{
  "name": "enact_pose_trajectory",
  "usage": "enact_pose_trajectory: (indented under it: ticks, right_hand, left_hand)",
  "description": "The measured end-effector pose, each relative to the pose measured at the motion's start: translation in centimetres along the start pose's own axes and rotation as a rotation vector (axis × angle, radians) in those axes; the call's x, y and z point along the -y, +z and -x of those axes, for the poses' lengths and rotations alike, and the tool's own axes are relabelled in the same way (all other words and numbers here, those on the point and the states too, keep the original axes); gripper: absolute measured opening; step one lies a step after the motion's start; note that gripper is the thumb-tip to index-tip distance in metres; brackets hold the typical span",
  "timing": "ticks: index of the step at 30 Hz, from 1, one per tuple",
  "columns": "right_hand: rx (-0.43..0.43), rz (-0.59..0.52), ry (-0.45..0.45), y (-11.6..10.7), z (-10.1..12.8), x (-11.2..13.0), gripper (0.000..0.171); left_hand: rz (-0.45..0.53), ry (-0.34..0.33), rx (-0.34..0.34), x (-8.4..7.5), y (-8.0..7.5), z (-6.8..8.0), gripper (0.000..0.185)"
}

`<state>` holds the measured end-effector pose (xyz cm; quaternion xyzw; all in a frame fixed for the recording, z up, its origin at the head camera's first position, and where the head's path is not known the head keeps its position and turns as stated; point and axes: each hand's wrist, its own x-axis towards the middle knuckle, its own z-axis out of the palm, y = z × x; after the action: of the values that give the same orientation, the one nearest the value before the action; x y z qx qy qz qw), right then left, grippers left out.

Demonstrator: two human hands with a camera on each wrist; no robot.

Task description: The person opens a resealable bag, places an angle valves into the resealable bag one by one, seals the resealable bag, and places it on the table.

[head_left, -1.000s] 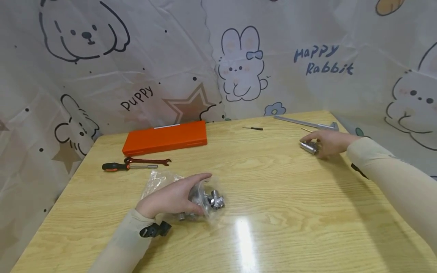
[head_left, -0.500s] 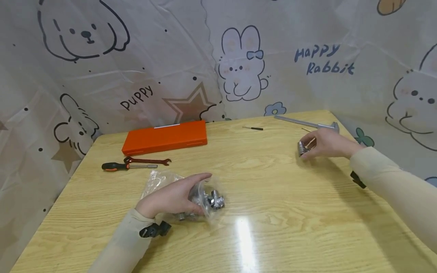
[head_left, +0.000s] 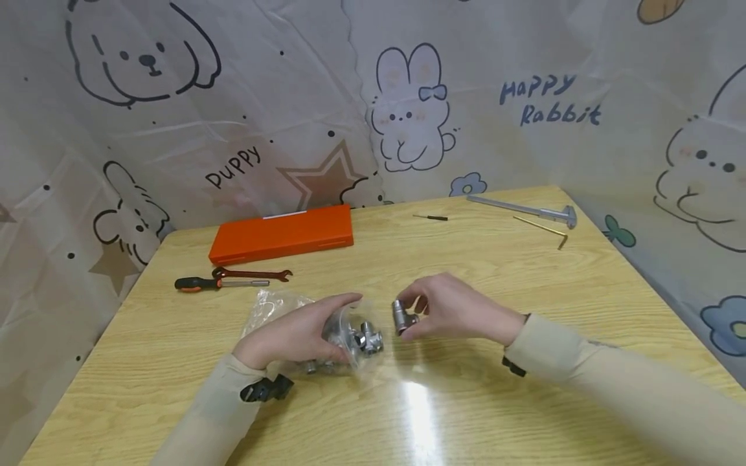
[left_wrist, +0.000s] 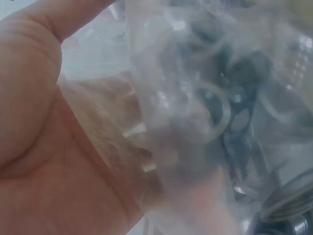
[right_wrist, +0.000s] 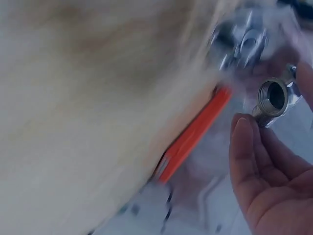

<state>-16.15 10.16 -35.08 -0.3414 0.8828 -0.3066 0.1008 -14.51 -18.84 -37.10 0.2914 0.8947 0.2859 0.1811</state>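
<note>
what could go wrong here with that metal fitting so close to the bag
The right hand pinches the metal fitting only at the fingertips, so it might slip and roll across the table. The left hand holds the thin plastic bag of metal parts; hard edges could tear it, or parts may spill out.

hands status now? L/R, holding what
Left hand: fingers curled over the clear plastic bag of metal fittings, gripping it on the table.
Right hand: pinching a small metal fitting beside the bag.
</note>
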Motion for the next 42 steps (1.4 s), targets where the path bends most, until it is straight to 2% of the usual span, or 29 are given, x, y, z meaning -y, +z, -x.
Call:
enact_pose_trajectory:
  ticks: [4,8,14,19,21,26,28,32,35,42]
  right_hand:
    - [0.011,0.082,-0.062,3.2,-2.2,2.0,0.053]
    - [-0.026,0.167,-0.104,5.4,-4.1,3.2,0.049]
    - [-0.093,0.209,-0.088,6.9,-5.1,4.4,0.046]
    - [-0.128,0.174,-0.112,7.6,-5.9,4.4,0.046]
    - [-0.111,0.136,-0.144,7.6,-5.9,4.2,0.043]
    - [-0.033,0.052,-0.188,6.5,-5.3,3.1,0.041]
    - [-0.021,0.052,-0.190,5.9,-5.0,2.8,0.045]
    - [-0.022,0.085,-0.182,5.0,-4.3,2.4,0.050]
    - [-0.047,0.094,-0.173,4.4,-3.6,2.1,0.042]
    - [-0.140,0.073,-0.187,3.4,-0.9,2.9,0.011]
  left_hand:
    - [0.006,0.016,-0.005,0.2,0.1,0.0,0.099]
    - [0.021,0.047,-0.010,0.1,0.3,-0.1,0.094]
    - [-0.008,0.132,-0.030,0.5,0.1,-0.2,0.086]
    - [-0.016,0.147,-0.044,0.9,-0.3,0.3,0.086]
    - [-0.007,0.139,-0.045,0.9,-0.3,0.4,0.089]
    - [-0.005,0.067,-0.033,0.5,-0.3,0.4,0.097]
    - [-0.018,0.029,-0.028,0.4,-0.3,0.5,0.100]
    - [-0.040,0.011,-0.018,0.3,-0.5,0.5,0.099]
    - [-0.041,0.032,-0.012,0.3,-0.5,0.4,0.099]
    - [-0.042,0.031,-0.012,0.3,-0.5,0.3,0.100]
